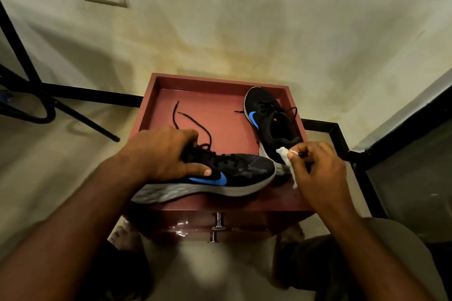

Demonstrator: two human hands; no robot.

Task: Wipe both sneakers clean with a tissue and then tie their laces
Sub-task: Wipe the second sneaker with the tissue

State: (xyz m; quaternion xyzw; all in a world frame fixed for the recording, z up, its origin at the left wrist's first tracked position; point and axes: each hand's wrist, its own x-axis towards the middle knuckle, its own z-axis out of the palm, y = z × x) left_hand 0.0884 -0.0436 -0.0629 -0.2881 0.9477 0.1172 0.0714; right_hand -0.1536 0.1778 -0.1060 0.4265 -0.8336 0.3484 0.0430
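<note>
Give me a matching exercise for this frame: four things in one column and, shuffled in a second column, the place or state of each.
Things
1. near sneaker
2. far sneaker
3. tissue
4. red cabinet

Places or states
A. pinched in the right hand
B. stands against the stained wall, both shoes on its top
C. lies across the front edge, gripped by the left hand
D. untouched at the back right, toe toward the wall

Pairs: 1-C, 2-D, 3-A, 4-B
</note>
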